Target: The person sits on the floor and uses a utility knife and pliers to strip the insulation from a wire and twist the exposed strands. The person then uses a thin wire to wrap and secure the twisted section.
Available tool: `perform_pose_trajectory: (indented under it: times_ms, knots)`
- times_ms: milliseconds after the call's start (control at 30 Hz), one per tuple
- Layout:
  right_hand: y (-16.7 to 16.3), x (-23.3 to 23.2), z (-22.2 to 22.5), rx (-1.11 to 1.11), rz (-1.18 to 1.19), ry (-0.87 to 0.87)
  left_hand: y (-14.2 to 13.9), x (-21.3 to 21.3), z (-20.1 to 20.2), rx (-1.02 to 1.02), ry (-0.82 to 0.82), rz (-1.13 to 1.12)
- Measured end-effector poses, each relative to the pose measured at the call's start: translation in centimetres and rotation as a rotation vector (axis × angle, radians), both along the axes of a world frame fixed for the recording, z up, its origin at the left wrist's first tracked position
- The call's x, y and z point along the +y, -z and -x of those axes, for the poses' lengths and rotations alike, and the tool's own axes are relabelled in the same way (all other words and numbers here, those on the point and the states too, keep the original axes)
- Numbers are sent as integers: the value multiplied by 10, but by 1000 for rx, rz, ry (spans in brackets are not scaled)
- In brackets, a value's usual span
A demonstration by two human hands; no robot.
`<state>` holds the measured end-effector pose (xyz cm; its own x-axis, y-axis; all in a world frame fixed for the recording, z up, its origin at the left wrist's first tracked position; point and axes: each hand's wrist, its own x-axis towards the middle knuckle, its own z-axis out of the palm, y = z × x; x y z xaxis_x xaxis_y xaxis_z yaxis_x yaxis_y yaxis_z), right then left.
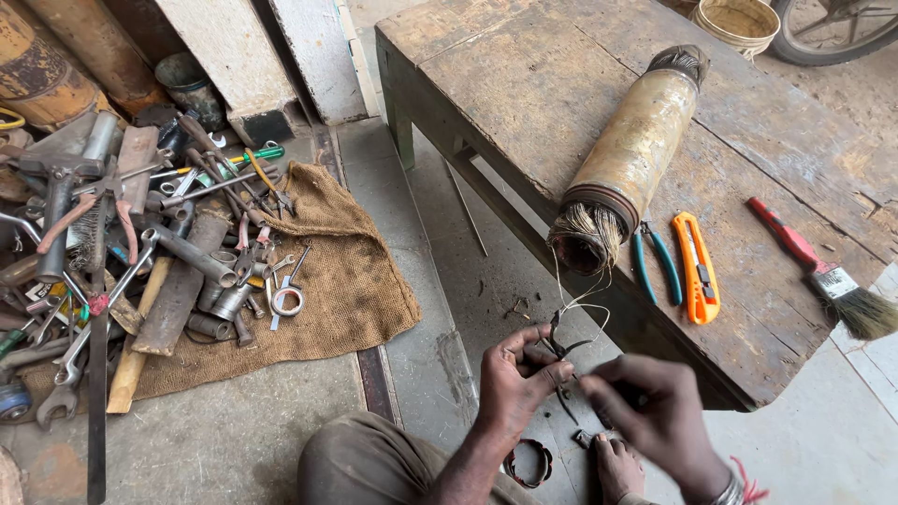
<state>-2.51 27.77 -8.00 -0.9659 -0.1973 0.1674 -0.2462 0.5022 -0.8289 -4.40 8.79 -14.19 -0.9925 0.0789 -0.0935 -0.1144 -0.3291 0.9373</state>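
Long brass-coloured cylindrical motor core (634,150) on worn wooden bench (524,84), below its frayed end left hand (514,379) pinching thin dark wire strands (564,348), right hand (655,411) gripping same strands, orange utility knife (697,266) beside core.

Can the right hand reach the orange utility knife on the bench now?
Probably yes: the right hand is just below the bench edge, and nothing covers the orange utility knife, though its grip seems busy with wire.

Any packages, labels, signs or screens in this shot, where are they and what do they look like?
No packages, signs or screens.
Paintbrush: right on the wooden table, red handle, a pale label band on its metal ferrule.
Utility knife: beside it, orange, no readable label visible.
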Motion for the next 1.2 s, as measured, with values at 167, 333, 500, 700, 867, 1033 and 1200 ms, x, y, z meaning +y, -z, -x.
perform_pose_trajectory:
  times_ms: [167, 333, 500, 700, 867, 1033, 1200]
  knots:
    - [-26, -39, 2, -117, -446, 130, -2, 10, -8, 175, -47, 310]
    - [-25, -35, 3, 140, -267, 112, -12, 7, -10, 121, -11, 437]
    - [6, -22, 3, -178, 366, -19, -10, -4, -3, 249, 72, 109]
    - [16, -18, 8, -528, 940, 97, -10, -11, -5, 77, 302, -491]
    - [17, -18, 16, -591, 948, 90, -14, -9, -11, 59, 433, -509]
    - [27, -13, 23, -641, 821, 44, -11, 1, -17, 126, 524, -390]
    - [29, -8, 32, -490, 433, 76, -9, 4, -8, 104, 402, -147]
